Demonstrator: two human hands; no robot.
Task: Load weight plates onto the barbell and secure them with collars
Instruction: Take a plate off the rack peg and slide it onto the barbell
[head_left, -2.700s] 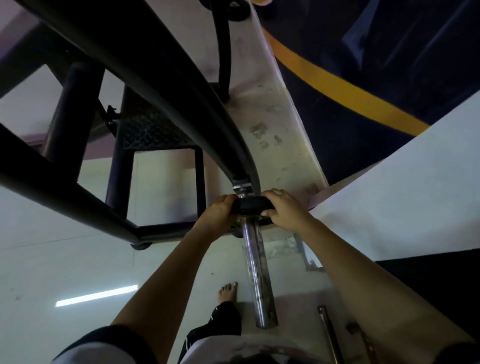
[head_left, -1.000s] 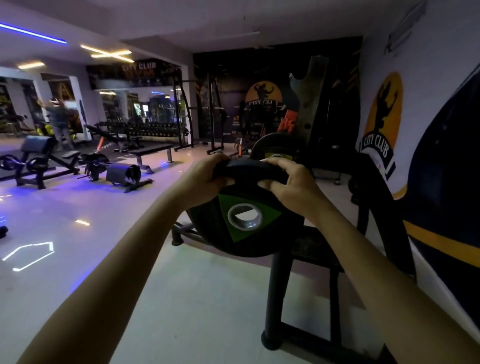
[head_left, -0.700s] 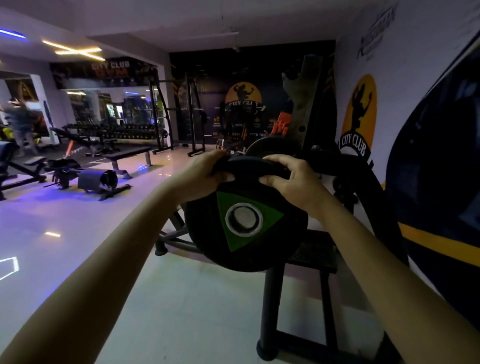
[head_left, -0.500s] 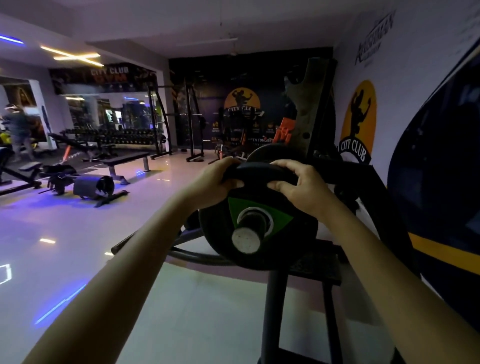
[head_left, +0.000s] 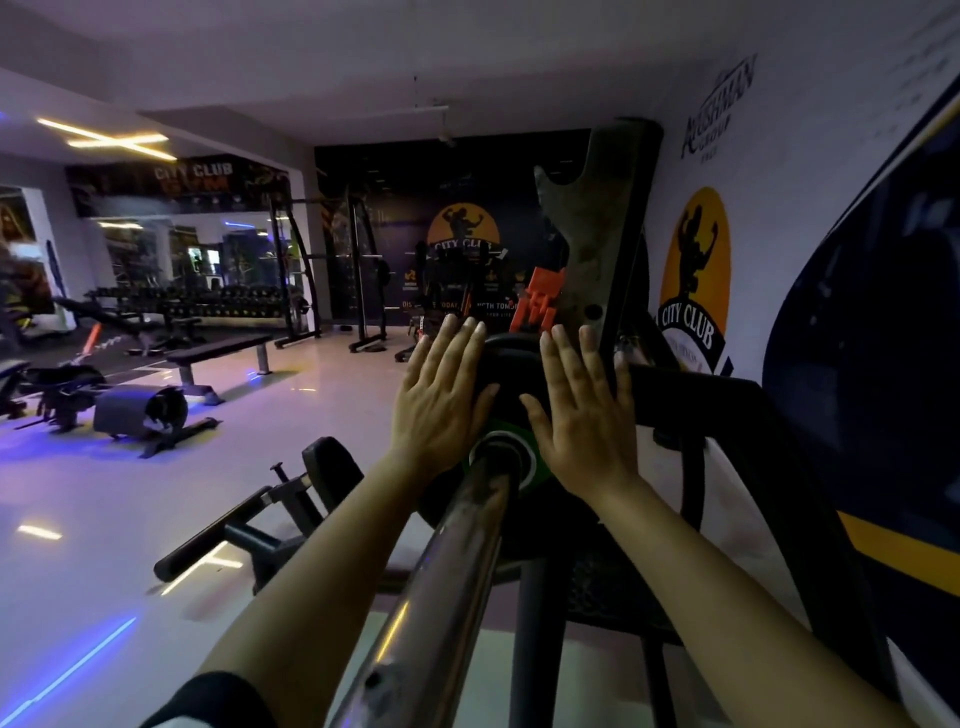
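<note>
A black weight plate (head_left: 501, 364) with a green centre mark sits on the steel barbell sleeve (head_left: 441, 587), which runs from the bottom of the view up to the plate's hole. My left hand (head_left: 441, 395) lies flat on the plate's left face, fingers spread. My right hand (head_left: 582, 410) lies flat on the plate's right face, fingers spread too. Neither hand grips anything. The plate's lower half is partly hidden by the sleeve and my wrists. No collar is visible.
A black rack frame (head_left: 691, 410) and a worn upright post (head_left: 597, 249) stand just behind the plate, by the right wall. A machine lever with a pad (head_left: 291, 499) lies low on the left. Benches (head_left: 218, 353) and a dumbbell rack (head_left: 208, 301) stand farther back.
The plate has slid further along the sleeve away from me. Both hands have let go of its top rim and now press flat against its face.
</note>
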